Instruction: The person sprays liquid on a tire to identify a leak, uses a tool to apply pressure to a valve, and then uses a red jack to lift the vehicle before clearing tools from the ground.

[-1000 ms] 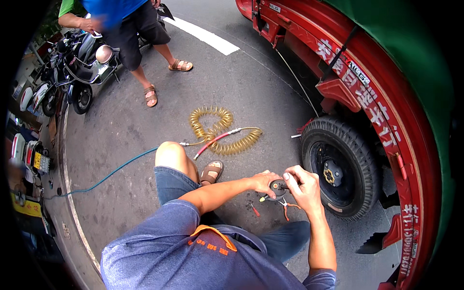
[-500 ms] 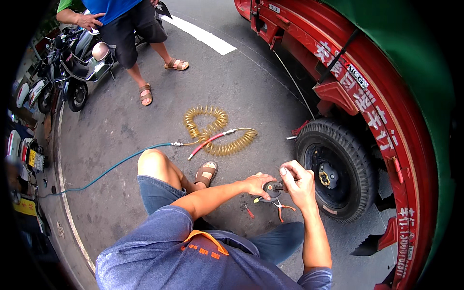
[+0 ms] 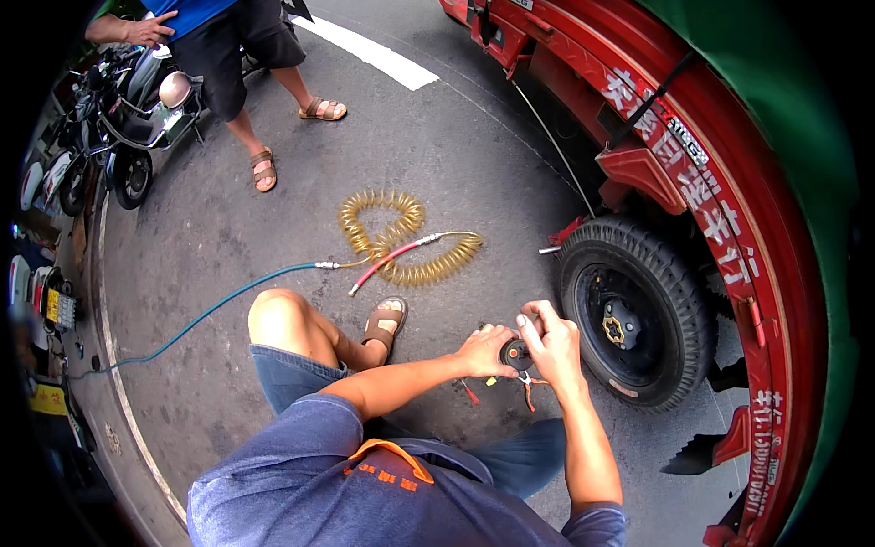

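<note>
My left hand (image 3: 483,350) is closed on the left side of a small round black part (image 3: 516,354) with an orange centre. Its exact kind does not show. My right hand (image 3: 554,346) is at the part's right edge, thumb and fingers bent together; whatever sits between them is hidden. Below the hands, orange-handled pliers (image 3: 530,394) lie on the ground, their jaws partly covered. A small red-handled tool (image 3: 471,394) lies to their left, and a small yellow piece (image 3: 492,381) shows just under the black part.
Right of my hands stands a wheel (image 3: 629,319) of a red vehicle (image 3: 720,210). Ahead lie a coiled amber air hose (image 3: 428,270) and a teal hose (image 3: 210,314). A person in sandals (image 3: 264,171) stands beyond, near parked scooters (image 3: 137,137).
My right hand has come down and in, from raised above the black part to beside it. The part has turned, and its orange centre now faces up more plainly.
</note>
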Motion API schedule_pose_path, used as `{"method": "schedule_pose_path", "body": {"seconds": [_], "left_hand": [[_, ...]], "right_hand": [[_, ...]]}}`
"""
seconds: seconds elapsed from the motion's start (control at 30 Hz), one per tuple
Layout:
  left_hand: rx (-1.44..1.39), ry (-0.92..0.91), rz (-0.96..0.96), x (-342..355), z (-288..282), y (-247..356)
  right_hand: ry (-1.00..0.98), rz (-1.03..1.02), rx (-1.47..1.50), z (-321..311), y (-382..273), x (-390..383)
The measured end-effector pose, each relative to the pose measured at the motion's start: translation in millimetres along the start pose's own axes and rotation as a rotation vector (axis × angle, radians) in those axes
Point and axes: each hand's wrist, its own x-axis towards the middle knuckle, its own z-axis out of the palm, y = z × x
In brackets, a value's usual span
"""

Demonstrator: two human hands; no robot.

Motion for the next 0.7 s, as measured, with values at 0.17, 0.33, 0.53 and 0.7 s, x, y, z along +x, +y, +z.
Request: {"method": "schedule_pose_path", "body": {"seconds": [0.17,0.33,0.53,0.7], "left_hand": [[0.067,0.026,-0.014,7.6,4.2,3.1],[-0.018,0.015,-0.043,2.2,-0.2,-8.7],[-0.187,-0.035,0.101,24.0,-1.3,-17.2],[-0.159,-0.089,0.076,29.2,-12.5,-18.8]], "right_hand": [[-0.002,0.011,-0.195,62.1,82.2,-7.2],[-0.063,0.005,0.077,-3.8,-1.6,7.8],[0.05,-0.056,-0.19,-13.3,9.8,0.3],[0.06,-0.074,-0.39,24.2,28.0,30.7]]}}
